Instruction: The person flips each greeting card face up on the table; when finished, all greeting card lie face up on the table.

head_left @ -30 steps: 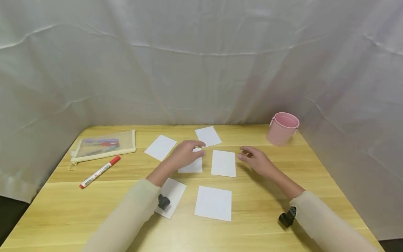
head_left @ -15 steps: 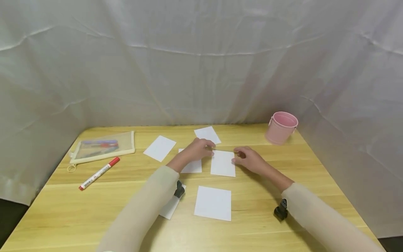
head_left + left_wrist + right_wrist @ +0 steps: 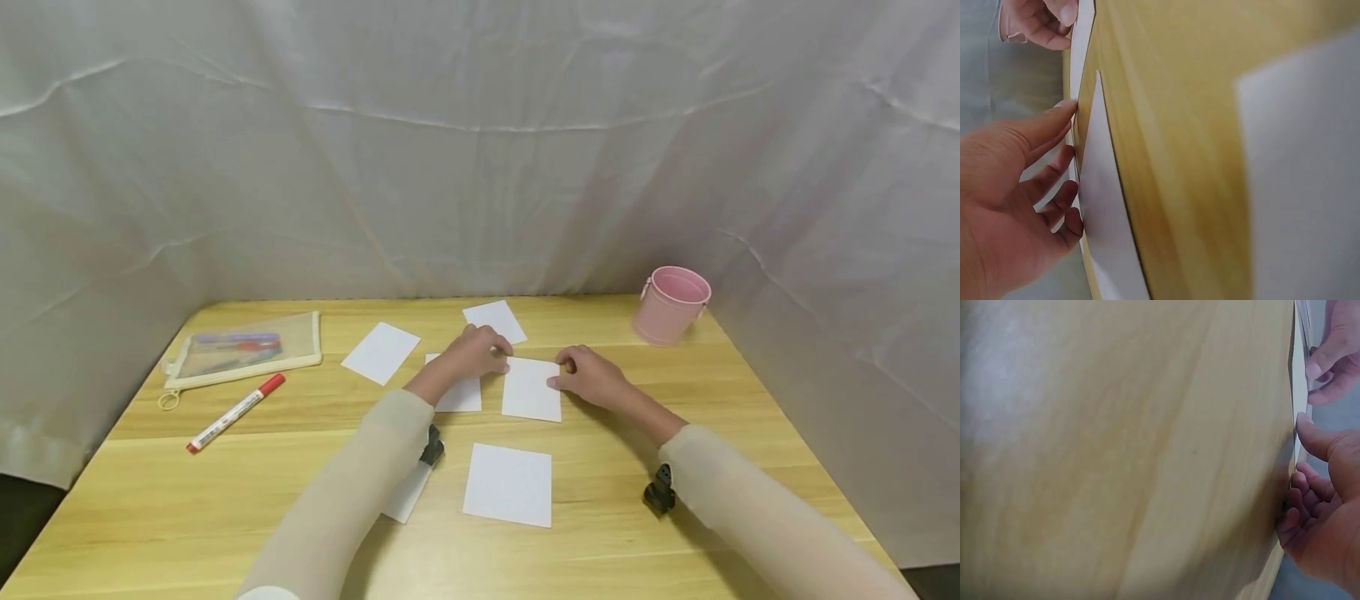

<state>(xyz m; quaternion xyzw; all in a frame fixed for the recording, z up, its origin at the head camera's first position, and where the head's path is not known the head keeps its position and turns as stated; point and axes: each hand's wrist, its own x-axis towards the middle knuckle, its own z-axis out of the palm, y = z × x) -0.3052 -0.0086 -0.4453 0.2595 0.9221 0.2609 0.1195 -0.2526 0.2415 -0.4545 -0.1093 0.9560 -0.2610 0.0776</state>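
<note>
A white card [image 3: 531, 398] lies near the middle of the wooden table, with a hand at either side. My left hand [image 3: 472, 353] pinches its upper left corner, thumb and fingertips right at the edge. From the other side my right hand [image 3: 592, 379] grips the right edge, the thumb [image 3: 1313, 439] on the card's face. Another white card [image 3: 459, 398] lies partly under my left wrist. Behind the left hand is a tilted white card [image 3: 498, 318], and a further white card [image 3: 380, 354] lies to its left. In front is a larger white card [image 3: 507, 485].
My left sleeve covers part of a white card [image 3: 407, 497]. On the left lie a red-capped marker [image 3: 236, 413] and a clear zip pouch [image 3: 317, 337] with pens inside. A pink bucket [image 3: 663, 318] stands back right. Grey fabric [image 3: 480, 200] walls the table.
My left hand has moved right from over the neighbouring card to the middle card's left edge. My right hand has come in leftward onto its right edge.
</note>
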